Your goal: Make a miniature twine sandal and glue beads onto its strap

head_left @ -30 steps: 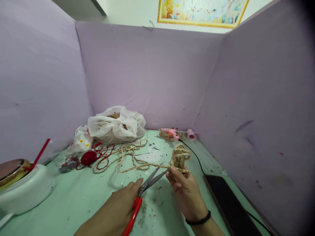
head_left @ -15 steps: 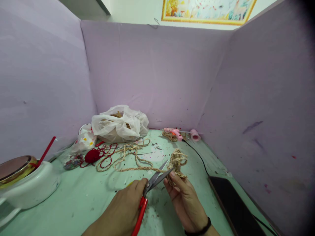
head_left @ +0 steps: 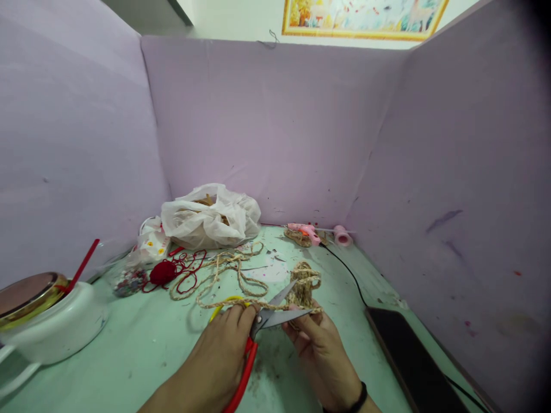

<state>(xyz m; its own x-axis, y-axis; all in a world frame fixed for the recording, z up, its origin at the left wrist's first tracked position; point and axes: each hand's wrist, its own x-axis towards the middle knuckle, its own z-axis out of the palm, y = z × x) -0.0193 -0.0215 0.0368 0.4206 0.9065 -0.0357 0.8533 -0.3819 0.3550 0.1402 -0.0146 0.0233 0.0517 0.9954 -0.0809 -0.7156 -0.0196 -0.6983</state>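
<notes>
My left hand (head_left: 230, 338) is closed around a pair of scissors (head_left: 245, 373) with one red and one yellow handle. Their blades are spread, with the tips beside a small bundle of braided jute rope (head_left: 301, 287). Between my right thumb and fingers is the lower end of that bundle; my right hand (head_left: 321, 350) wears a dark band at the wrist. A strand of jute rope (head_left: 210, 301) runs from the bundle leftward, passing between the blades and over my left knuckles, into loose loops on the table.
Red yarn (head_left: 162, 272) and a white plastic bag (head_left: 210, 218) lie at the back left, near a white pot (head_left: 73, 330). A pink glue gun (head_left: 305, 232) lies at the back, its cable running toward a black phone-like slab (head_left: 413, 361). Purple panels (head_left: 275, 132) enclose the table.
The jute bundle has turned more upright in my right hand. The scissors have shifted slightly, and the strand now lies between their blades; the yellow handle shows more.
</notes>
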